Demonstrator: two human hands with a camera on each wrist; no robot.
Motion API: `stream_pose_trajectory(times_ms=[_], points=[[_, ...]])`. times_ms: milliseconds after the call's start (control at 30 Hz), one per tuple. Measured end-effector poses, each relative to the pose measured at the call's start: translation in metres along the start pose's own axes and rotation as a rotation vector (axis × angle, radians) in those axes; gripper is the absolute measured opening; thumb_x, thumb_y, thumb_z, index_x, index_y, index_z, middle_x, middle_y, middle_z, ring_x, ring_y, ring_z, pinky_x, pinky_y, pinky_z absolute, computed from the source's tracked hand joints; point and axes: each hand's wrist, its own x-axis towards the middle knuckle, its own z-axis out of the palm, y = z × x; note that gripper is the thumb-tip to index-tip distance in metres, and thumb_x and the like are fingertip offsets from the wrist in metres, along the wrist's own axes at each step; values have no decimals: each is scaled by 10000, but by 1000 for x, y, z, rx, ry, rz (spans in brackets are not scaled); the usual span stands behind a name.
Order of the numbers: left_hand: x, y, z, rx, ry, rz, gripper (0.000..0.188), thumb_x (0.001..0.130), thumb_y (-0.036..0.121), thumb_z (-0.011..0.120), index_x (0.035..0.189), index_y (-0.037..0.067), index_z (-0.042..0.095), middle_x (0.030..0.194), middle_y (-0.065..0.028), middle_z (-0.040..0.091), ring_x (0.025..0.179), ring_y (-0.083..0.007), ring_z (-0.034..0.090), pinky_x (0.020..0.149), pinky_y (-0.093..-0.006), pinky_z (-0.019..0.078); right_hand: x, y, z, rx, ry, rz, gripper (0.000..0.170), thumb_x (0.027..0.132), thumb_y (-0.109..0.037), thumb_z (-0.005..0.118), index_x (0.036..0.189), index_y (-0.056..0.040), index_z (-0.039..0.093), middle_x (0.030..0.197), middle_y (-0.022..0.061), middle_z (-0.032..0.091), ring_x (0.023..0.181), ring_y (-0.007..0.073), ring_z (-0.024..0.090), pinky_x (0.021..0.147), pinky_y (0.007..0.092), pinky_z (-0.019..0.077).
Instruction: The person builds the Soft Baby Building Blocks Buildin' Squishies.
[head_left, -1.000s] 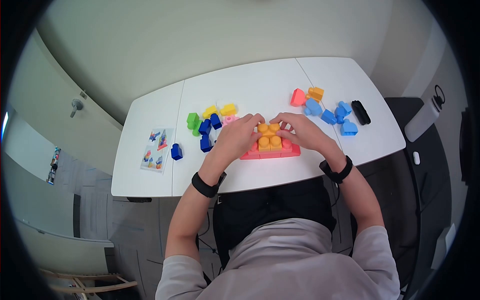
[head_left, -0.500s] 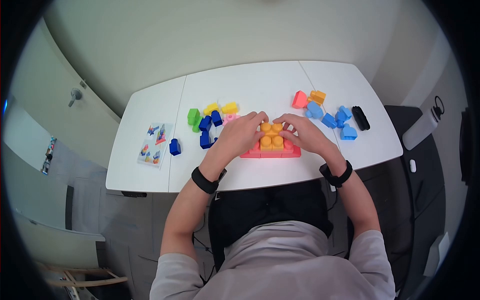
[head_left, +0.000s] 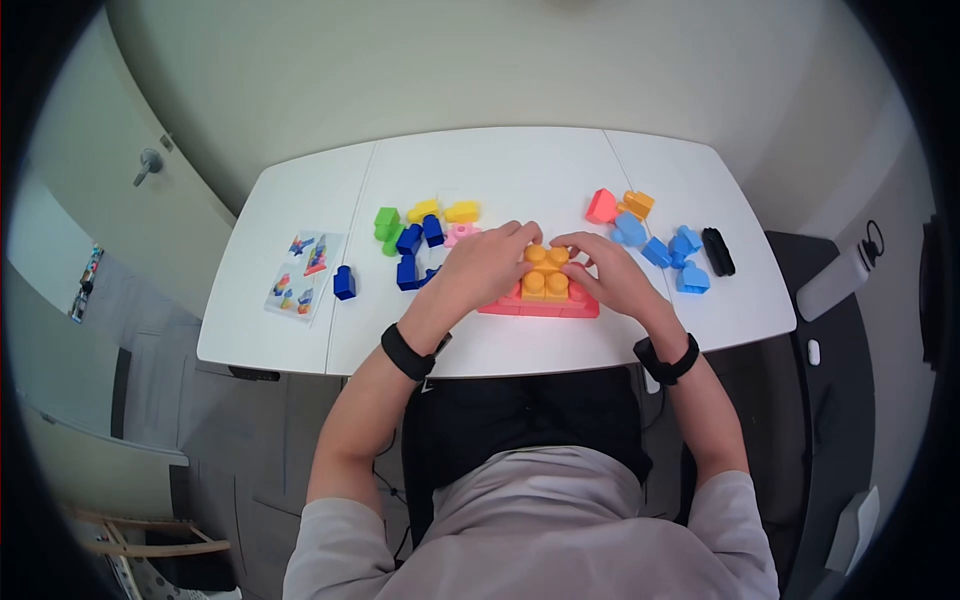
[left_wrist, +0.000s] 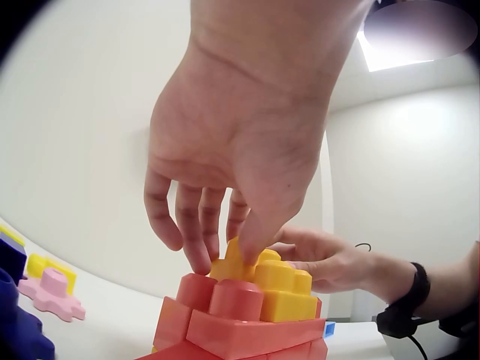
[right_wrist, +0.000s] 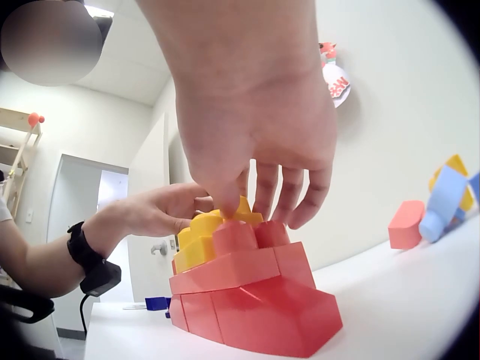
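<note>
In the head view, yellow-orange toy blocks with round studs sit on top of a red block base near the table's front edge. My left hand pinches the yellow-orange blocks from the left, thumb on the near side and fingertips behind. From the right, my right hand grips them the same way. The left wrist view shows red studs beside the yellow block. In the right wrist view, the red layers rest on the white table, sloped at one end. The fingers partly hide the rear yellow block.
Left of the hands lie dark blue blocks, green blocks, yellow blocks and a pink piece. A picture sheet is farther left. Light blue blocks, a red block and a black case lie right.
Both hands stay on the yellow-orange blocks with almost the same grip. The head view has turned slightly, so the table's left side sits farther left in the picture.
</note>
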Motion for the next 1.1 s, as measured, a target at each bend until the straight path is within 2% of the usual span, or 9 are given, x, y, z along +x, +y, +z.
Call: stream_pose_trajectory(times_ms=[100,167,333,433,500,600,700,833,1100], points=[[2,0,-6,32,-45,-20,316,944,174,737,1229,126,609,1139,-94,711,991,-272,740,810,-415,576,1,4,-8,-40,45,-78,337,985,-150,697,1315,-97,652,1213,85,725,1055,273,694,899,395,561],[1,-3,-6,76,-30,20,350,943,175,740,1264,117,613,1167,-99,718,1022,-276,734,829,-407,575,4,15,-23,-56,150,41,328,1003,-181,684,1316,-92,647,1225,84,721,1105,271,688,930,398,553],[0,-6,-21,-9,47,18,379,945,183,744,1294,107,616,1168,-104,721,1011,-278,726,858,-389,572,21,95,-76,-141,243,236,361,965,-41,628,1321,-98,643,1290,123,698,1217,305,648,1016,415,532],[1,-10,-28,-30,66,16,374,946,188,746,1287,99,621,1141,-105,724,982,-277,721,851,-385,570,28,126,-87,-387,224,258,487,888,64,626,1347,-102,637,1337,149,675,1261,333,619,1078,437,510],[1,-11,-31,-45,78,10,371,947,191,747,1283,96,623,1123,-104,726,965,-278,718,837,-385,568,31,137,-90,-473,123,242,632,826,111,712,1409,-112,609,1384,138,657,1256,322,629,1138,415,482],[0,-14,-35,-50,92,-18,350,948,195,747,1262,89,632,1085,-106,731,924,-284,712,799,-386,557,37,168,-96,-316,-46,241,694,823,105,721,1461,-129,579,1394,136,654,1285,315,618,1171,406,454],[-1,-20,-35,-22,120,28,334,950,202,746,1245,90,637,1062,-104,733,886,-289,705,768,-388,547,44,191,-96,-137,-162,315,719,821,89,750,1481,-129,565,1392,126,662,1290,283,625,1149,389,470],[0,-23,-37,-9,123,46,304,953,211,740,1216,91,648,1064,-100,735,869,-288,708,756,-388,548,47,189,-90,-135,-164,323,670,831,59,781,1443,-125,582,1338,110,698,1249,259,656,1096,379,508],[0,-24,-36,2,134,61,278,955,221,739,1189,91,663,1052,-91,743,861,-283,713,755,-380,553,40,181,-80,-278,82,323,549,846,43,789,1342,-129,627,1160,154,746,1061,307,735,947,378,586]])
